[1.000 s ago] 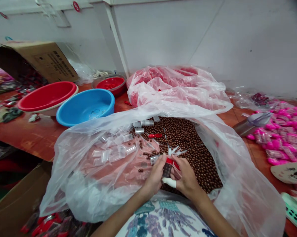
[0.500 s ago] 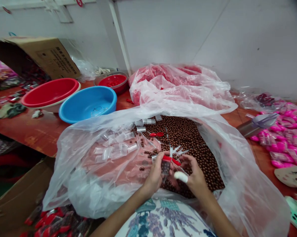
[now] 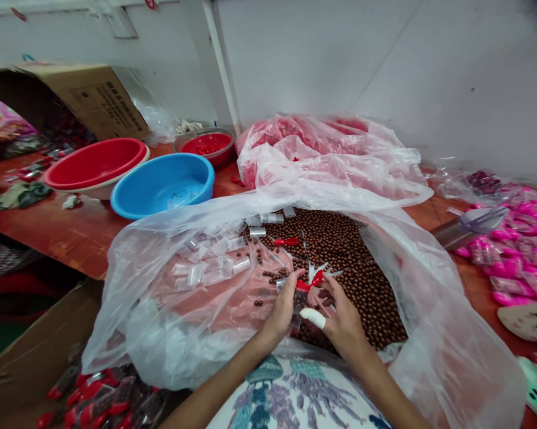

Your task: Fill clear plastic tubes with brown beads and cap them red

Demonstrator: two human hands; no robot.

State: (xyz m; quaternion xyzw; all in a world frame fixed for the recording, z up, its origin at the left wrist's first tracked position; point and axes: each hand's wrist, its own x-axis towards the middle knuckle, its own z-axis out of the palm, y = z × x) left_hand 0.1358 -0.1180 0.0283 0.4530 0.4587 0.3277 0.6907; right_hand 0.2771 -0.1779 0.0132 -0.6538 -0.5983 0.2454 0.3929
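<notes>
My left hand (image 3: 282, 310) is closed around a small clear plastic tube (image 3: 300, 298) with dark balls inside and a red end. My right hand (image 3: 343, 316), its thumb wrapped in white, pinches a small red plastic piece (image 3: 317, 278) beside the tube's red end. Whether the two red parts touch, I cannot make out. Both hands are above a large clear plastic bag (image 3: 138, 328) laid open, which holds a heap of brown balls (image 3: 375, 292). A white plastic strip (image 3: 313, 271) sticks up just behind my fingers. Another red piece (image 3: 286, 242) lies on the balls.
Several empty clear tubes (image 3: 219, 271) lie on the bag's left side. Behind stand a blue basin (image 3: 163, 185), a red basin (image 3: 96, 164) and a bag of red pieces (image 3: 331, 155). Pink-capped tubes (image 3: 518, 238) are piled right. A carton (image 3: 40, 333) at lower left holds red-capped tubes.
My right hand has moved left, closer to the tube, and its wrapped thumb now reaches across. The red piece has turned from lying nearly level to pointing upward. The view has shifted slightly.
</notes>
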